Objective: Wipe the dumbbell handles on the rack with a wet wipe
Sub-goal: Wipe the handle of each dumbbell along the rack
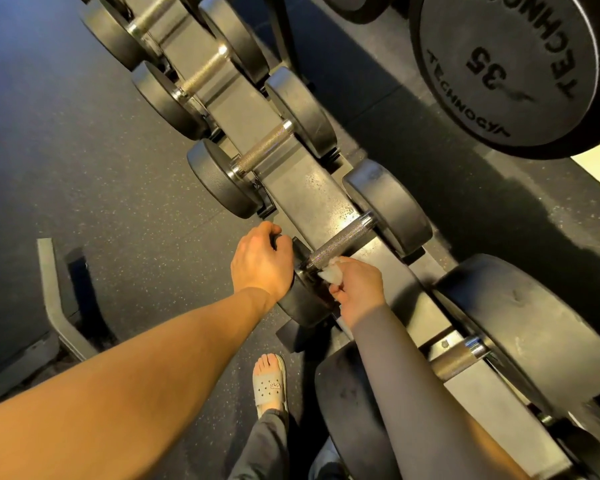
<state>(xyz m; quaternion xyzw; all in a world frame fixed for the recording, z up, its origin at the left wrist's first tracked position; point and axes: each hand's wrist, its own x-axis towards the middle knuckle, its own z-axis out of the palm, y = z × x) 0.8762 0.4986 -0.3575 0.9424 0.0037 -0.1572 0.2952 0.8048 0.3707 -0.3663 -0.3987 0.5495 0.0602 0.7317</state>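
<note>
Black dumbbells with knurled steel handles lie in a row on a grey rack [291, 174]. My right hand [359, 292] is shut on a crumpled white wet wipe [331, 273], pressed against the near end of one dumbbell handle [340, 242]. My left hand [260, 261] grips the near black head [298, 306] of that same dumbbell from above. Further up the rack lie other handles [262, 148], [205, 72]. A larger dumbbell handle [459, 356] lies to the lower right.
A big plate or dumbbell head marked 35 [503, 71] hangs at the upper right on a higher tier. Dark speckled rubber floor [118, 168] spreads to the left. A grey bench foot [54, 306] stands at the left. My sandalled foot [269, 382] is below the rack.
</note>
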